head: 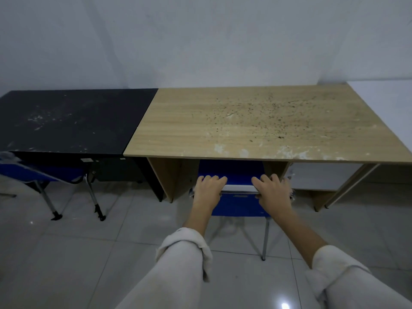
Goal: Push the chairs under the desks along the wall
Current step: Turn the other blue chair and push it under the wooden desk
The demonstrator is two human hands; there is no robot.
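A blue chair with metal legs stands at the front of the light wooden desk, its seat partly under the desktop. My left hand and my right hand both grip the top rail of its backrest, a hand's width apart. To the left, a second blue chair sits partly under the black desk, its legs sticking out onto the floor. Both desks stand side by side against the wall.
A white wall runs behind the desks. A grey tiled floor spreads in front of them. A white surface adjoins the wooden desk at the far right. Dark specks and white smears mark the wooden desktop.
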